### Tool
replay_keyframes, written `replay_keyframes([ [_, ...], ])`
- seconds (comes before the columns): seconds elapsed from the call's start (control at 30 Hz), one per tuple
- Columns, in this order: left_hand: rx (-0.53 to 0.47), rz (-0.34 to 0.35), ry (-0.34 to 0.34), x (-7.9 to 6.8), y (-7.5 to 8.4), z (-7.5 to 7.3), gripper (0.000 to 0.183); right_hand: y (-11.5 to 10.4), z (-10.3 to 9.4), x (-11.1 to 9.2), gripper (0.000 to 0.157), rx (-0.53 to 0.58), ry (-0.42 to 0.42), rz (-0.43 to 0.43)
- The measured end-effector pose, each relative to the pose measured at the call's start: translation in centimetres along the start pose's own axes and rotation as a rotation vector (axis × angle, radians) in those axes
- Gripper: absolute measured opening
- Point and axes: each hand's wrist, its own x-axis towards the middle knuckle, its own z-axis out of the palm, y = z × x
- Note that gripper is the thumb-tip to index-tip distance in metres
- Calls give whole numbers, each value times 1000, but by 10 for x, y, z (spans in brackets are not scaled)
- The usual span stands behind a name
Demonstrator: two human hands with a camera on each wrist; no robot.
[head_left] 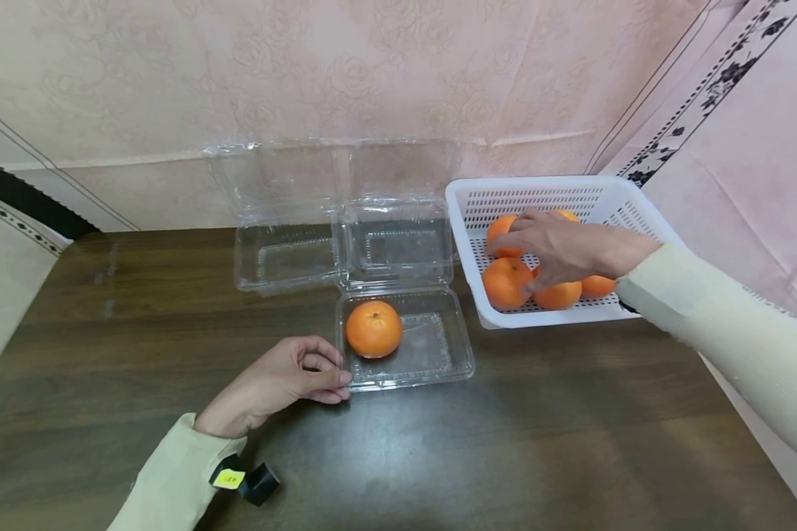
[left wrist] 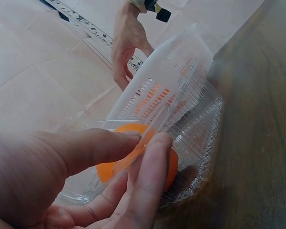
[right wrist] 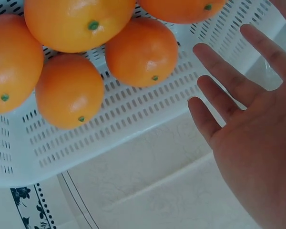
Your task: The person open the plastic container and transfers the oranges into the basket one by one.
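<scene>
My left hand [head_left: 292, 377] pinches the near-left rim of a clear plastic clamshell box [head_left: 432, 346] between thumb and fingers, as the left wrist view also shows. One orange [head_left: 374, 329] sits at the left side of that box's tray. Over a white slotted basket [head_left: 644, 214] on the right, my right hand [head_left: 551, 243] reaches in from the right side. Several oranges [right wrist: 69, 90] lie in this basket. In the right wrist view the right hand's fingers [right wrist: 229, 83] are spread and hold nothing; a gap shows between them and the nearest orange [right wrist: 142, 52].
Behind the tray, a second clear plastic box [head_left: 285, 254] stands to the left, next to the raised lid [head_left: 398, 169]. All of it rests on a dark wooden table [head_left: 139, 324]. A pink patterned cloth [head_left: 345, 74] hangs at the table's back edge.
</scene>
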Motion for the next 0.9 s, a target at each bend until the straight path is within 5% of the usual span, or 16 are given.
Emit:
replay_keyframes([
  [0.9,-16,-11,-3,1,-3,-1,39,-18,-27,-7,58,-60,32,-71],
])
